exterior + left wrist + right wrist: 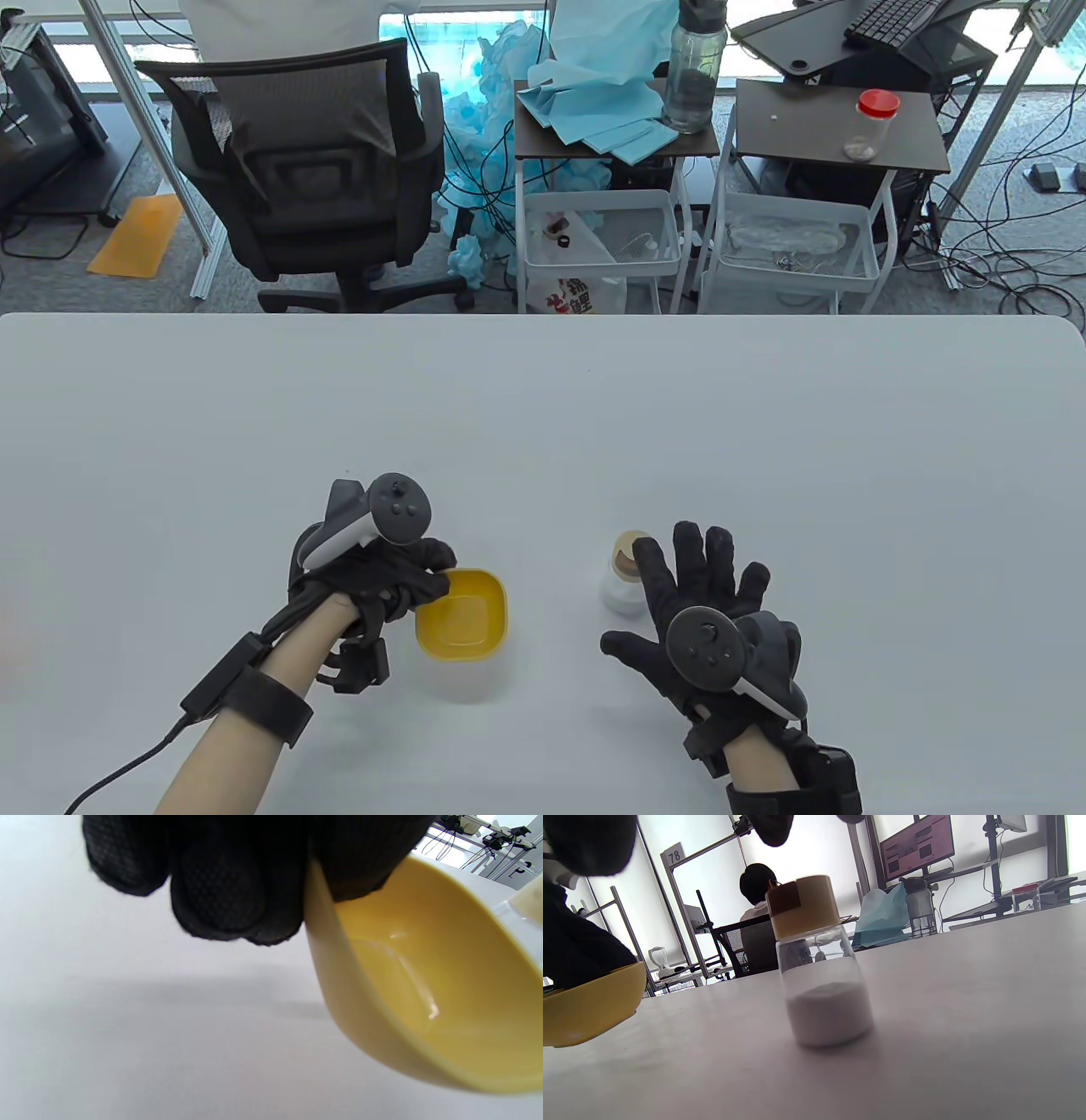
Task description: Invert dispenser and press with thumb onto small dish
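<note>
A small yellow dish (462, 617) is lifted off the white table, its shadow below it. My left hand (399, 581) pinches its left rim; in the left wrist view my fingers (237, 891) hold the tilted dish (424, 984), which looks empty. The dispenser (624, 577), a clear jar with a tan cap and white powder, stands upright on the table; it shows in the right wrist view (818, 963). My right hand (700, 586) is open with fingers spread, hovering just right of and above the dispenser, not touching it.
The white table (764, 441) stretches far ahead. Beyond its far edge stand an office chair (305, 161) and two small carts (721, 153) with a bottle and a jar.
</note>
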`<state>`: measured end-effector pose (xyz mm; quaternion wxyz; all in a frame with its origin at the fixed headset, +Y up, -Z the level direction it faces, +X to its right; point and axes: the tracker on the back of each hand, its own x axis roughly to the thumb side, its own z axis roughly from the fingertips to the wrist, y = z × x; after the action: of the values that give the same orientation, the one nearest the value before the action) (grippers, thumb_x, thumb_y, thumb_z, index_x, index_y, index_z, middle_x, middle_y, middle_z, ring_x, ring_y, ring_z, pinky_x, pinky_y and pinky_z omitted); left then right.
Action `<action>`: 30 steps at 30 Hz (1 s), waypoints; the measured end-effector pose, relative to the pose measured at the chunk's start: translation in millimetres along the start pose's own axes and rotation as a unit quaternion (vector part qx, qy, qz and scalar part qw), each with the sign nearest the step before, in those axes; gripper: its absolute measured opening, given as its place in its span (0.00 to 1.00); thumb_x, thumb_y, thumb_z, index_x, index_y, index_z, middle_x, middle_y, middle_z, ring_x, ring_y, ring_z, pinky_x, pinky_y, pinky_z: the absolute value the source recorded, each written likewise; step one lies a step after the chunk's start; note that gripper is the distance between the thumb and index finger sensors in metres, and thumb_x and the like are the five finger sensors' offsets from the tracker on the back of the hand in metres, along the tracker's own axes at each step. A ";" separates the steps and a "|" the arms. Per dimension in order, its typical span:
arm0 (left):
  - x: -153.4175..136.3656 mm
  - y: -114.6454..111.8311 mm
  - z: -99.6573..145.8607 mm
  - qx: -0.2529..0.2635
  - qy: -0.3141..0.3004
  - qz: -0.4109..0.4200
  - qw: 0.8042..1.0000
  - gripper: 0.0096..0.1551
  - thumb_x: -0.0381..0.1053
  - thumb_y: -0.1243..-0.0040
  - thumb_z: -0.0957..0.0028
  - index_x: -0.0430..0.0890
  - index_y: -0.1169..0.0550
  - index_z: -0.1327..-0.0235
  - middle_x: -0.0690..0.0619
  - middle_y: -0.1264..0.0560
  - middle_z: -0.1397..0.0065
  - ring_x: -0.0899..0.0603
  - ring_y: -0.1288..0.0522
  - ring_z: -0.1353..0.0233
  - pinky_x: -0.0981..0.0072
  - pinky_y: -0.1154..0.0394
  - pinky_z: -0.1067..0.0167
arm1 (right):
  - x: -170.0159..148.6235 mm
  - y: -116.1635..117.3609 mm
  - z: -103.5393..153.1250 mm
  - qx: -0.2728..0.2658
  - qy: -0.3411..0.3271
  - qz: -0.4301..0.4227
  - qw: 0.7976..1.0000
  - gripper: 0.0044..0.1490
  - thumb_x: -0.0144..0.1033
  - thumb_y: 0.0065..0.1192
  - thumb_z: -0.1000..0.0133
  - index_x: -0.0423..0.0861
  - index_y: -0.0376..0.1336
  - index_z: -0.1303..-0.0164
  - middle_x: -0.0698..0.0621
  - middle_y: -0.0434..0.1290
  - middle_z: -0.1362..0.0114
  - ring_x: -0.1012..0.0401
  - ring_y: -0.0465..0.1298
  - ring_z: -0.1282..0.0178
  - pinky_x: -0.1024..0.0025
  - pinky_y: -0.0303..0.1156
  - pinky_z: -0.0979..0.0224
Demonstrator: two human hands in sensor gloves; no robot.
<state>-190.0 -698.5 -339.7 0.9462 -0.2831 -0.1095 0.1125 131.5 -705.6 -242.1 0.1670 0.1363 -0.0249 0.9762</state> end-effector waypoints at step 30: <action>36.9 -26.3 -4.0 -0.045 -0.022 -0.012 0.999 0.29 0.64 0.36 0.43 0.59 0.29 0.31 0.55 0.16 0.39 0.44 0.14 0.47 0.45 0.23 0.38 | 2.1 1.2 1.5 0.011 -0.013 -0.012 1.000 0.65 0.75 0.52 0.48 0.46 0.39 0.11 0.33 0.32 0.12 0.30 0.29 0.17 0.15 0.34 0.30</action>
<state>-149.9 -711.9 -322.9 0.9312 -0.3213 -0.1390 0.1021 129.6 -706.2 -240.1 0.1772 0.1508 -0.0146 0.9725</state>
